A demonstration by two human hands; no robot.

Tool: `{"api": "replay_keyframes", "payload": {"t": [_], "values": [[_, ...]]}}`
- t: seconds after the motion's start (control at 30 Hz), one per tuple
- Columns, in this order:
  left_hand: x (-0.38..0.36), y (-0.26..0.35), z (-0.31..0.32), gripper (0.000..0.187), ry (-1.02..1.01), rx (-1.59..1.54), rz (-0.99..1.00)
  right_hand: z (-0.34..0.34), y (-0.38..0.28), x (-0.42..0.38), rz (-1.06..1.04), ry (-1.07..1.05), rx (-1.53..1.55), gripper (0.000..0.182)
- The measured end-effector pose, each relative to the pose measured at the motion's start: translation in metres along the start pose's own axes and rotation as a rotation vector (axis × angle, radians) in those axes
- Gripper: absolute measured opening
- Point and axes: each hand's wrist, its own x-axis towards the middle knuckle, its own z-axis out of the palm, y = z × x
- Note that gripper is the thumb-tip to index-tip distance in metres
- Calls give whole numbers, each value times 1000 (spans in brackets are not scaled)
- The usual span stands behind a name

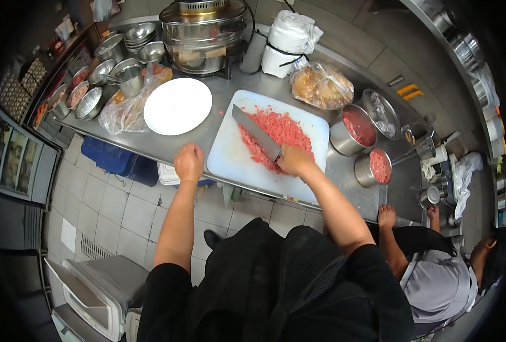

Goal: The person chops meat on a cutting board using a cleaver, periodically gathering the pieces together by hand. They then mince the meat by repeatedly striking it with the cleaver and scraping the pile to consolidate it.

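My right hand (296, 161) is wrapped round the handle of a wide-bladed kitchen knife (257, 133). Its blade points up and left across chopped raw red meat (281, 128), covering part of the heap. The meat is spread over a white cutting board (221, 151), with small bits scattered round it. At the counter's front edge, left of the board, my left hand (189, 162) is closed in a fist, with nothing visible in it. Just beyond that fist lies a round white plate (178, 106).
Right of the board stand a metal pot of red meat (344, 137) and a smaller pot of minced meat (367, 171). Behind is a bag of brownish food (322, 85). Metal bowls (100, 72) crowd the left. A co-worker (438, 282) is at the right.
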Motion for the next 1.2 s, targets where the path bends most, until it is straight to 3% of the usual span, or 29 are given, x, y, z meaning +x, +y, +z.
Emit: {"api": "replay_keyframes", "payload": {"t": [0.13, 0.2, 0.23, 0.3, 0.47, 0.57, 0.67, 0.73, 0.8, 0.83, 1.03, 1.13, 1.2], "values": [[-5, 4, -6, 12, -84, -27, -63, -1, -6, -13, -23, 104, 68, 35], [-4, 2, -6, 12, -88, -44, -64, 32, 9, 2, -202, 343, -131, 28], [-4, 1, -4, 10, -72, -25, -49, 28, 12, 3, -199, 352, -128, 28], [-1, 0, 0, 10, -52, -4, -38, 9, 13, 6, -70, 52, 27, 29], [-3, 4, -7, 8, -86, -30, -56, 4, 2, -10, -39, 252, 98, 35], [-3, 0, 0, 9, -33, -32, -37, 7, 9, -5, 55, -28, 7, 31], [-7, -1, 1, 10, -64, 5, -53, -25, -10, -25, 54, 3, 93, 32], [-5, 3, -3, 10, -62, -19, -56, -7, -3, -19, 28, 92, 118, 33], [-5, 2, -4, 11, -57, -43, -49, 21, 5, -7, -26, 103, -104, 33], [-5, 1, -4, 11, -60, -36, -32, 21, 8, -7, 6, 40, -84, 33], [-6, 1, -4, 11, -79, -14, -53, -1, -9, -33, -32, 131, -34, 36], [-4, 1, -6, 11, -63, -32, -25, 28, 8, -21, -93, 120, -84, 34], [-4, -1, -4, 11, -46, -37, -17, 15, 13, -17, -15, 79, -50, 31]]}}
